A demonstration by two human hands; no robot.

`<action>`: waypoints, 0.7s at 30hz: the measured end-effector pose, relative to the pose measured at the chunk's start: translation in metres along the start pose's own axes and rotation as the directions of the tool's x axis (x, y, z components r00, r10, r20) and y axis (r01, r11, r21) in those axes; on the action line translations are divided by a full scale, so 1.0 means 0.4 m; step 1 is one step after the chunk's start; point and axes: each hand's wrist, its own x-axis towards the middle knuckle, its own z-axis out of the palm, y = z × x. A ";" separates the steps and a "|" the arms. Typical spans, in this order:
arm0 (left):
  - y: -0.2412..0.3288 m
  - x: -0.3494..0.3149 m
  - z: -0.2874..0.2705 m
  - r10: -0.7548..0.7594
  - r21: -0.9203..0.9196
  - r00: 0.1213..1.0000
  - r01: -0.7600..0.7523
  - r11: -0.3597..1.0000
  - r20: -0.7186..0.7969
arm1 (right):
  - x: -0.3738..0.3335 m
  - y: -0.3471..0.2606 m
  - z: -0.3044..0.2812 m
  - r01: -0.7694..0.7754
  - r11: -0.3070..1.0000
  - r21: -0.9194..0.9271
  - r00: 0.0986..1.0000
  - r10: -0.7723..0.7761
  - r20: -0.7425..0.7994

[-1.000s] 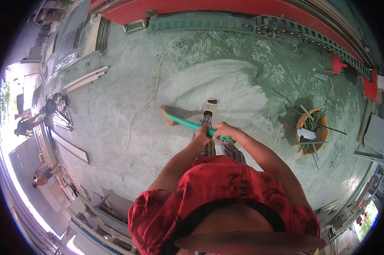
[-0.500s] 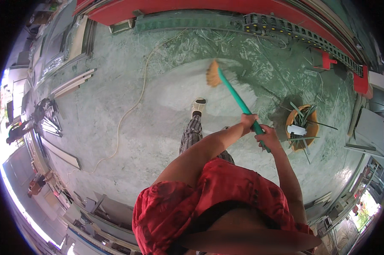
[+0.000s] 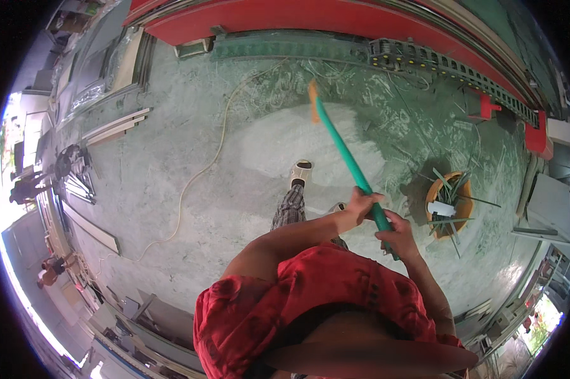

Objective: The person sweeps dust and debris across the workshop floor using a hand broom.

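Observation:
A broom with a long green handle (image 3: 343, 155) slants across the view, from near my body on the right to its far end ahead of me. Its orange bristles (image 3: 314, 102) sit over the far edge of a pale, dusty patch on the floor. Whether they touch the ground is hard to tell. My left hand (image 3: 363, 206) wraps round the handle partway down. Closer to the handle's near end, my right hand (image 3: 398, 234) is closed on it too. My foot in a light shoe (image 3: 301, 172) is planted on the pale patch.
At right stands a yellow-orange tub (image 3: 467, 205) filled with long offcuts, some poking out. A pale hose or cable (image 3: 216, 158) curves over the floor at left. Long strips (image 3: 117, 125) lie beyond it. A red machine (image 3: 285, 22) with a cable chain (image 3: 446, 57) spans the far side.
The broom head has moved forward over the floor, to the far edge of the pale patch. Its bristles look narrower, turned more edge-on. Both hands keep their grip.

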 end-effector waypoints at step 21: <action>0.112 0.394 -0.444 0.038 0.130 0.935 0.009 0.992 -0.352 | 0.488 -0.027 0.257 -0.161 0.979 0.127 0.973 0.135 0.189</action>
